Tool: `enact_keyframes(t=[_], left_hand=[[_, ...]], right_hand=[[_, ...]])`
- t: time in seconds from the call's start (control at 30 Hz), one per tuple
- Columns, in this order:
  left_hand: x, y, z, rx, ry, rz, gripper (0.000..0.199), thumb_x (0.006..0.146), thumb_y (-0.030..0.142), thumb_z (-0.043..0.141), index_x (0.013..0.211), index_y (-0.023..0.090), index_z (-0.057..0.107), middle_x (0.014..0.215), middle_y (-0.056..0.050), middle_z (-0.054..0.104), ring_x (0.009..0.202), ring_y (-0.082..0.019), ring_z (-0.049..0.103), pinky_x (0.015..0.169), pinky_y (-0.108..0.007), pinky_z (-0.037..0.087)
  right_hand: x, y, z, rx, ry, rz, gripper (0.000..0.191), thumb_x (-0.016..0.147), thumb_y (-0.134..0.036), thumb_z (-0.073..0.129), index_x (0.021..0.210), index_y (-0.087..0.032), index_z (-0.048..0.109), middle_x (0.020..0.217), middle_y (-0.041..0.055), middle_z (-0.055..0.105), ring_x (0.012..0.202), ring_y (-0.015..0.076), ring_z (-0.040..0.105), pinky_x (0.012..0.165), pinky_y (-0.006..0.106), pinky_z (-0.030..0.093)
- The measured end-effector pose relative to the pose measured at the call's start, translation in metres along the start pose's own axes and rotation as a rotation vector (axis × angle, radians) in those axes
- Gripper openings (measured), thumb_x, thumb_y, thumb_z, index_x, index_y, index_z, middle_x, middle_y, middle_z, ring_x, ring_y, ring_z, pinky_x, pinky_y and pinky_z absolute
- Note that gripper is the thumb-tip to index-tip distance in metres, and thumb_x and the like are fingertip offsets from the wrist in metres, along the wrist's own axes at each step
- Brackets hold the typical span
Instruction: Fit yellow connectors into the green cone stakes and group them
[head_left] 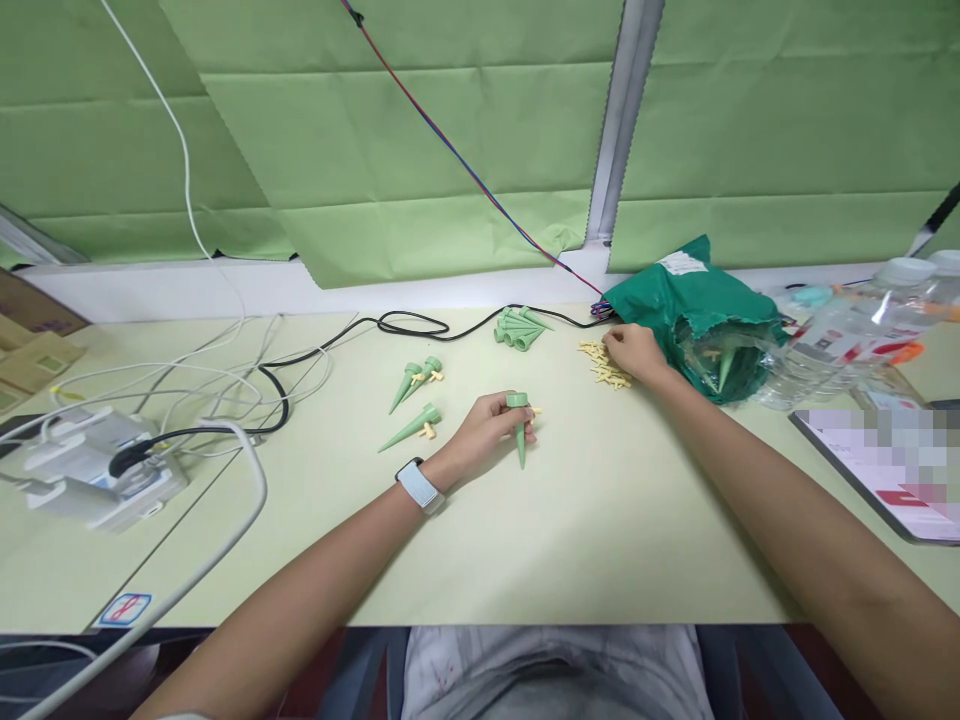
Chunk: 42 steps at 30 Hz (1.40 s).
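While a green spike (521, 432) is held upright in the left hand (495, 428), cap up and point down, the small yellow pieces (614, 377) are met by the fingertips of the right hand (634, 350). The spike is pinched between the thumb and curled fingers of the left hand, at its fingertip end, and a yellow peg (536, 411) is seen poking out beside it, just below the cap (how the two are joined cannot be told). The right hand is bent with its fingers drawn close together at the pile's right side; whether a piece is gripped there cannot be told. To the left of the left hand, three more spikes (411, 428) are laid on the bench (570, 540), with yellow pieces near their caps. Farther back, beyond the left hand, a cluster of loose spikes (517, 328) is set near a black cable (409, 325). Just behind the right hand, a torn green bag (660, 295) is placed, with some plastic bottles (847, 335) standing beside it.
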<state>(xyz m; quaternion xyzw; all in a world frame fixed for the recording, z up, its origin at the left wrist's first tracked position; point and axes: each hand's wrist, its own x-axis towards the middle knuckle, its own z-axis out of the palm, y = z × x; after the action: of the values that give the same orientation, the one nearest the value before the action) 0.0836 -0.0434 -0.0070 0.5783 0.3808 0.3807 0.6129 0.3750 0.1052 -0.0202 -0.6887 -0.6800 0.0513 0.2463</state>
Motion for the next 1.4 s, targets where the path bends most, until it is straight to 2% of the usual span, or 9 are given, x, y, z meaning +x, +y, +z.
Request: enact_keyframes(t=[0.13, 0.27, 0.33, 0.4, 0.5, 0.87, 1.03, 1.2, 1.4], left_hand=[[0.000, -0.001, 0.000, -0.018, 0.005, 0.003, 0.019, 0.088, 0.034, 0.068, 0.087, 0.015, 0.066, 0.080, -0.004, 0.064, 0.075, -0.018, 0.068, 0.081, -0.035, 0.052], [0.000, 0.000, 0.002, -0.020, 0.014, 0.015, 0.022, 0.088, 0.036, 0.070, 0.085, 0.015, 0.065, 0.081, -0.005, 0.065, 0.074, -0.018, 0.068, 0.077, -0.034, 0.052], [-0.001, 0.002, 0.003, -0.006, 0.006, 0.034, 0.023, 0.087, 0.037, 0.071, 0.084, 0.015, 0.065, 0.081, -0.005, 0.066, 0.074, -0.018, 0.068, 0.075, -0.034, 0.052], [-0.001, 0.004, 0.005, 0.029, -0.026, 0.067, 0.025, 0.088, 0.039, 0.071, 0.082, 0.015, 0.066, 0.081, -0.005, 0.067, 0.076, -0.019, 0.068, 0.075, -0.033, 0.052], [-0.001, 0.006, 0.006, 0.080, -0.062, 0.109, 0.029, 0.091, 0.041, 0.068, 0.082, 0.014, 0.067, 0.081, -0.007, 0.069, 0.080, -0.019, 0.067, 0.077, -0.032, 0.050], [0.002, 0.000, 0.003, -0.009, -0.041, 0.091, 0.031, 0.090, 0.043, 0.071, 0.097, 0.019, 0.053, 0.075, -0.001, 0.069, 0.070, -0.016, 0.066, 0.074, -0.031, 0.048], [0.000, 0.002, 0.005, 0.031, -0.047, 0.097, 0.033, 0.089, 0.044, 0.072, 0.101, 0.021, 0.052, 0.076, -0.001, 0.070, 0.068, -0.017, 0.068, 0.069, -0.030, 0.048], [-0.001, 0.004, 0.006, 0.049, -0.064, 0.100, 0.034, 0.090, 0.046, 0.071, 0.103, 0.021, 0.052, 0.077, 0.000, 0.070, 0.065, -0.017, 0.068, 0.065, -0.029, 0.048], [-0.001, 0.004, 0.007, -0.010, -0.078, 0.108, 0.029, 0.093, 0.044, 0.067, 0.099, 0.021, 0.051, 0.078, -0.001, 0.070, 0.065, -0.017, 0.068, 0.067, -0.030, 0.049]], right_hand=[[-0.014, -0.009, -0.009, 0.087, 0.059, -0.044, 0.029, 0.092, -0.025, 0.050, 0.095, -0.015, 0.077, 0.100, 0.0125, 0.078, 0.092, 0.0234, 0.069, 0.082, 0.030, 0.047], [-0.066, -0.039, -0.017, 0.469, 0.143, -0.266, 0.026, 0.094, -0.031, 0.051, 0.089, -0.017, 0.072, 0.096, 0.0097, 0.075, 0.087, 0.0220, 0.068, 0.081, 0.032, 0.051], [-0.101, -0.058, -0.017, 0.723, -0.078, -0.327, 0.025, 0.094, -0.041, 0.058, 0.095, -0.019, 0.071, 0.091, 0.0068, 0.074, 0.075, 0.0193, 0.068, 0.070, 0.030, 0.052], [-0.131, -0.073, -0.014, 0.960, -0.351, -0.268, 0.029, 0.094, -0.047, 0.061, 0.104, -0.021, 0.069, 0.087, 0.0050, 0.072, 0.065, 0.0172, 0.066, 0.060, 0.029, 0.052], [-0.152, -0.087, -0.007, 1.138, -0.520, -0.219, 0.032, 0.090, -0.049, 0.069, 0.104, -0.021, 0.065, 0.080, 0.0025, 0.071, 0.062, 0.0164, 0.066, 0.058, 0.029, 0.054], [-0.150, -0.089, -0.004, 1.295, -0.518, -0.081, 0.038, 0.077, -0.051, 0.082, 0.084, -0.018, 0.065, 0.079, 0.0050, 0.074, 0.059, 0.0145, 0.065, 0.057, 0.030, 0.057], [-0.146, -0.086, -0.003, 1.316, -0.623, -0.062, 0.034, 0.078, -0.048, 0.081, 0.081, -0.016, 0.070, 0.081, 0.0055, 0.073, 0.057, 0.0135, 0.064, 0.056, 0.029, 0.056], [-0.143, -0.084, -0.008, 1.345, -0.729, -0.028, 0.032, 0.078, -0.046, 0.081, 0.075, -0.016, 0.071, 0.067, 0.0010, 0.065, 0.056, 0.0124, 0.060, 0.054, 0.027, 0.053], [-0.143, -0.084, -0.008, 1.244, -0.575, -0.177, 0.030, 0.080, -0.045, 0.081, 0.082, -0.017, 0.069, 0.078, 0.0043, 0.072, 0.059, 0.0133, 0.063, 0.057, 0.028, 0.054]])
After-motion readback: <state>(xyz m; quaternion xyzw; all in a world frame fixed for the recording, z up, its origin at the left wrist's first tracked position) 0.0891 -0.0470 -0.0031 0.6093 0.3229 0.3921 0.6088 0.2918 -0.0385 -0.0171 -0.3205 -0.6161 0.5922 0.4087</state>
